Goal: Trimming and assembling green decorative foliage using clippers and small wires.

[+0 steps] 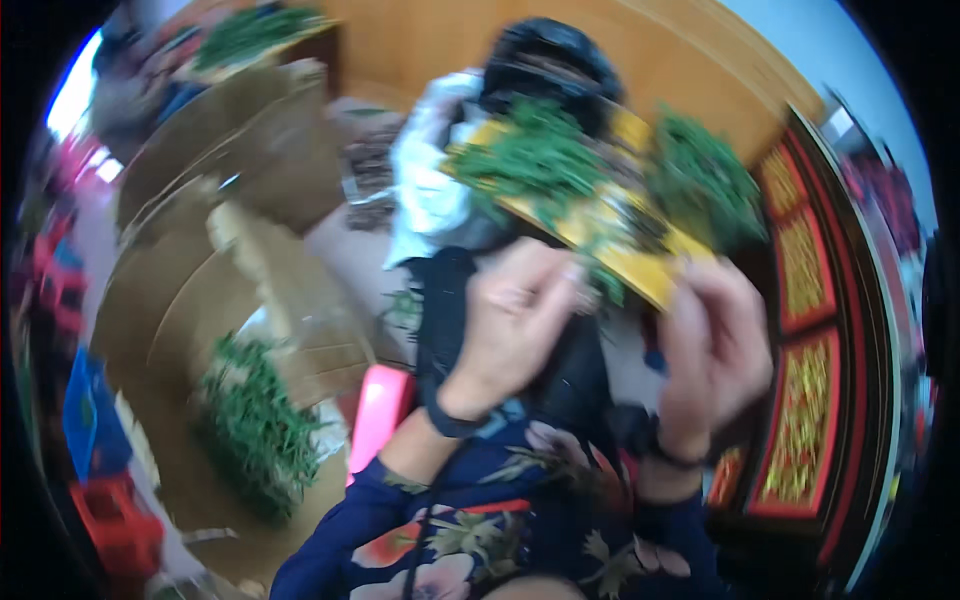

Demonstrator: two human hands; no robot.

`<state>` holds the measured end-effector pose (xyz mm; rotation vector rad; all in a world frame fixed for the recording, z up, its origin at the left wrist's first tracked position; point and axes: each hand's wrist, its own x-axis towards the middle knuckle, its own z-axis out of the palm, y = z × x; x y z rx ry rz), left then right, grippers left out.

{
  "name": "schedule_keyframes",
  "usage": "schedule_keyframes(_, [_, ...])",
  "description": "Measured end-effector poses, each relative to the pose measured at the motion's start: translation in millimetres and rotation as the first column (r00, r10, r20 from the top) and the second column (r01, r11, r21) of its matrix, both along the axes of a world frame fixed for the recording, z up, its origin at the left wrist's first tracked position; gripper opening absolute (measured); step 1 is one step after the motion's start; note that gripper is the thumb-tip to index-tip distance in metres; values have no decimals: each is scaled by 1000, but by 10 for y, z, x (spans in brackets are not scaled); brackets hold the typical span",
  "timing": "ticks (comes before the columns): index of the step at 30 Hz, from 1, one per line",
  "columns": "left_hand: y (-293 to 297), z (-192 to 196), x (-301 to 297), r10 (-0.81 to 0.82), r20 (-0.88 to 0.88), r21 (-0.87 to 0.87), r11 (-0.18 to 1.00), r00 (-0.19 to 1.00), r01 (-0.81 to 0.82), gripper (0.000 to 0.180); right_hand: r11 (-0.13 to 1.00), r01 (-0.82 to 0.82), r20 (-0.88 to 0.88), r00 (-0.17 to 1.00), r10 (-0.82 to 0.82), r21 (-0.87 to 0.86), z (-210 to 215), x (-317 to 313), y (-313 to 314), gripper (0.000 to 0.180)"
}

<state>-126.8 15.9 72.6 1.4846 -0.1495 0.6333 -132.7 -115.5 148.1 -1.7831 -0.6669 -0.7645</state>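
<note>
Both hands (pixel 520 320) (pixel 715 340) grip flat yellow tray (pixel 610 225) of leafy greens (pixel 530 160)

Two hands lift a yellow tray of green stalks.

The left hand (pixel 515 325) and right hand (pixel 715 350) grip the near edge of the tilted yellow tray (pixel 625 245), which carries heaps of green stalks (pixel 540 160). The picture is blurred. Cardboard boxes (pixel 250 300) stand to the left, one holding more greens (pixel 255 425), beside a pink stool (pixel 380 410).
</note>
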Motion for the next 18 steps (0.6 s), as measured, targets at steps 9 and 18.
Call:
schedule_keyframes(9, [-276,-133,182,-197,16,81,977,980,196,11,914,-293,-419,894,159,-280,-343,531,-439,18])
schedule_keyframes(18, [-286,-187,169,-320,-78,38,946,944,323,13,962,-272,-605,767,215,-3,-489,527,-508,16])
